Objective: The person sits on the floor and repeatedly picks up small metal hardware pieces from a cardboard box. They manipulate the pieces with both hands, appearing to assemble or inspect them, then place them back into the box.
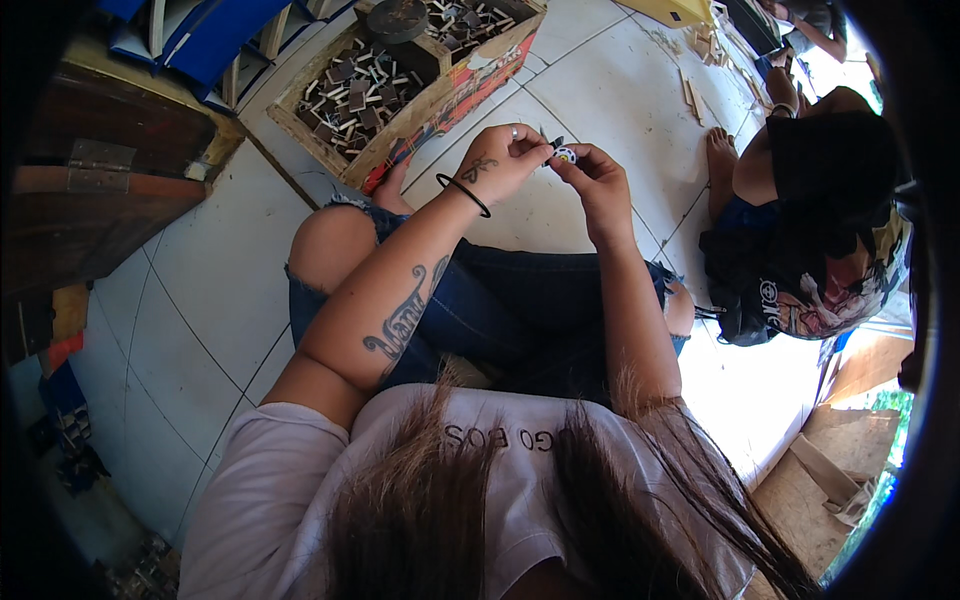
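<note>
Disc (566, 155), small, round and white with a yellow middle and dark spots, raised between both hands above the jeans (520, 295). Pinched between thumb and fingers of the right hand (600, 190); tips of the left hand (507, 152) closed just beside, apparently on a thin dark piece (556, 144), any join between them too small to make out. Likeliest mishap: a slip out of so narrow a pinch, caused by uneven pressure, onto the white tiles (590, 85). Ahead and to the left, a wooden crate (312, 142) heaped with small dark and pale pieces (360, 95): a hard place for finding anything dropped. Well apart on the right, a co-worker in black (835, 150).
</note>
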The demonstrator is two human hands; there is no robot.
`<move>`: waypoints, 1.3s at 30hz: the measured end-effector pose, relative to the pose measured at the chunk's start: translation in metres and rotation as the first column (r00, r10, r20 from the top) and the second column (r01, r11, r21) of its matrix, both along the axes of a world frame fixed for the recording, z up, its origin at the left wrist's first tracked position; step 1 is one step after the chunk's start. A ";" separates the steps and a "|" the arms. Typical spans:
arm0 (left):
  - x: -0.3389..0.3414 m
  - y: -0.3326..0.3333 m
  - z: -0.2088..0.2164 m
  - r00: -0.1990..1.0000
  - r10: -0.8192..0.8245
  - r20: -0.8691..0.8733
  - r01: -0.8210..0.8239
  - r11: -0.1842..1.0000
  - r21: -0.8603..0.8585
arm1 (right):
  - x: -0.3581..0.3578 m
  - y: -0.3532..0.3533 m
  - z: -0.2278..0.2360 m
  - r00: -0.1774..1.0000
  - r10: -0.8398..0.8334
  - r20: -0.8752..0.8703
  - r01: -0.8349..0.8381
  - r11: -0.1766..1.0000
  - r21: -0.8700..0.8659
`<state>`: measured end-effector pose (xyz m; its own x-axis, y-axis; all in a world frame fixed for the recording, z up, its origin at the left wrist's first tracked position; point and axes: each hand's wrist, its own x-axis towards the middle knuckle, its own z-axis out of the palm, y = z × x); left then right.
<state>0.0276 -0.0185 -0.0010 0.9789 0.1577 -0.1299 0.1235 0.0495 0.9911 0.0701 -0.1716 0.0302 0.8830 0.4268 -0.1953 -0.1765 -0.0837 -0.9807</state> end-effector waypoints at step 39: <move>-0.002 0.002 0.010 0.990 0.031 -0.138 -0.075 0.942 -0.327 | -0.002 0.002 0.001 0.999 0.010 -0.052 -0.004 0.994 0.111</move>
<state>0.0253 -0.0166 0.0092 0.9417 0.1352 -0.3082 0.2374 0.3819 0.8932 0.0676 -0.1691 0.0316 0.8698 0.4544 -0.1923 -0.2274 0.0232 -0.9735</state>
